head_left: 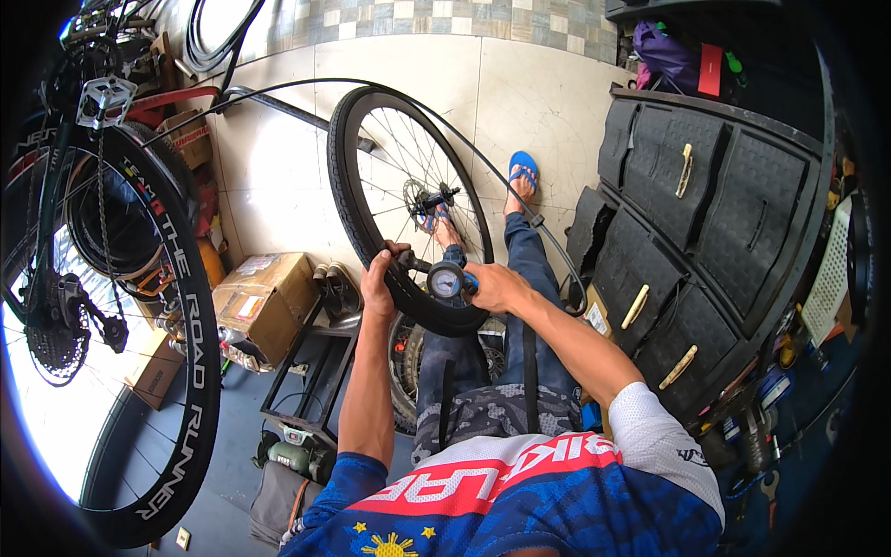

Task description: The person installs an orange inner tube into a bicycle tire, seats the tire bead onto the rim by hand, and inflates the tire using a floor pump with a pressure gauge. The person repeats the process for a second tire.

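A bicycle wheel (pixel 345 176) with a black tyre and deep rim stands upright in front of me, its lower part by my legs. My left hand (pixel 379 278) is wrapped round the tyre's edge near the bottom, its fingertips beside a dark air chuck (pixel 411 263) at the rim. My right hand (pixel 498 288) is closed round the handle of a tyre inflator (pixel 446 280), whose round dial gauge faces up. A black air hose (pixel 492 165) arches over the wheel and curves back near my right forearm. Whether the chuck sits on the valve, I cannot tell.
Another bicycle (pixel 190 306) stands close on the left. A cardboard box (pixel 264 302) and a metal frame stand (pixel 311 371) with shoes lie beyond my left arm. A black drawer cabinet (pixel 687 232) with pale handles is on the right. My feet in blue flip-flops (pixel 523 165) stand on tiles.
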Demonstrator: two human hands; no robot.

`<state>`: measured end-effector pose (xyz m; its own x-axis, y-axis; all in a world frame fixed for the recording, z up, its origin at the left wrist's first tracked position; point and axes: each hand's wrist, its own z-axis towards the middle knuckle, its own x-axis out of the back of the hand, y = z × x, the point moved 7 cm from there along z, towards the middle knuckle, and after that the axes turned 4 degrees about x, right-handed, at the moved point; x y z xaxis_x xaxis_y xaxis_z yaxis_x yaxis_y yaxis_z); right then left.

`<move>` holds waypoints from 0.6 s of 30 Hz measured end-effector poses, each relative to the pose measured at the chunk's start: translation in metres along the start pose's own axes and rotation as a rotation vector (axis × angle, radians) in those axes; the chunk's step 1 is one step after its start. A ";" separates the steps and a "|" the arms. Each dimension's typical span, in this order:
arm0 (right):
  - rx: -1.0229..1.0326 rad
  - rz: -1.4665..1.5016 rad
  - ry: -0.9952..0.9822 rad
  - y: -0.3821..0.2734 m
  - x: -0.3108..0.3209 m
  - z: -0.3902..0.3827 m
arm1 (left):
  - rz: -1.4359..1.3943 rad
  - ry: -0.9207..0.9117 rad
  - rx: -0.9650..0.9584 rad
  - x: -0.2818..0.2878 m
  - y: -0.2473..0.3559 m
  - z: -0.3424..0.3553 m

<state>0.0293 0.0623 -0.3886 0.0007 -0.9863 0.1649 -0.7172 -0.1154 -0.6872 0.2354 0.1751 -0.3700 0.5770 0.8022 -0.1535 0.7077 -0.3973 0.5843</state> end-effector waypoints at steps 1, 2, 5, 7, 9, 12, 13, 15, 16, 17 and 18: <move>-0.006 0.012 -0.007 -0.001 0.000 -0.001 | 0.005 0.001 0.008 0.000 0.000 0.000; -0.028 0.007 -0.016 -0.001 0.000 -0.001 | 0.014 0.007 0.011 0.001 0.000 0.000; -0.068 -0.008 -0.035 -0.005 0.003 -0.004 | 0.002 0.003 0.001 0.000 0.000 0.000; -0.080 -0.009 -0.041 -0.007 0.005 -0.005 | 0.009 0.001 -0.001 0.000 0.000 0.000; -0.100 -0.011 -0.043 -0.007 0.006 -0.005 | 0.015 0.001 0.001 0.000 0.000 0.000; -0.103 -0.015 -0.048 -0.007 0.006 -0.005 | 0.010 0.005 0.006 0.002 -0.001 0.001; -0.097 -0.011 -0.044 -0.007 0.006 -0.004 | 0.007 0.002 0.003 0.002 -0.001 0.001; -0.107 -0.017 -0.041 -0.006 0.005 -0.004 | 0.005 -0.001 0.003 0.002 -0.002 0.002; -0.093 -0.011 -0.036 -0.007 0.005 -0.004 | 0.006 0.000 0.006 0.003 -0.002 0.002; -0.090 -0.011 -0.036 -0.007 0.005 -0.004 | 0.014 0.013 0.012 0.004 -0.003 0.002; -0.097 -0.016 -0.038 -0.007 0.005 -0.004 | 0.005 0.000 0.005 0.003 -0.002 0.002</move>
<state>0.0313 0.0587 -0.3806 0.0374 -0.9884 0.1474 -0.7812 -0.1209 -0.6125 0.2365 0.1776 -0.3734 0.5803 0.8004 -0.1503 0.7069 -0.4034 0.5810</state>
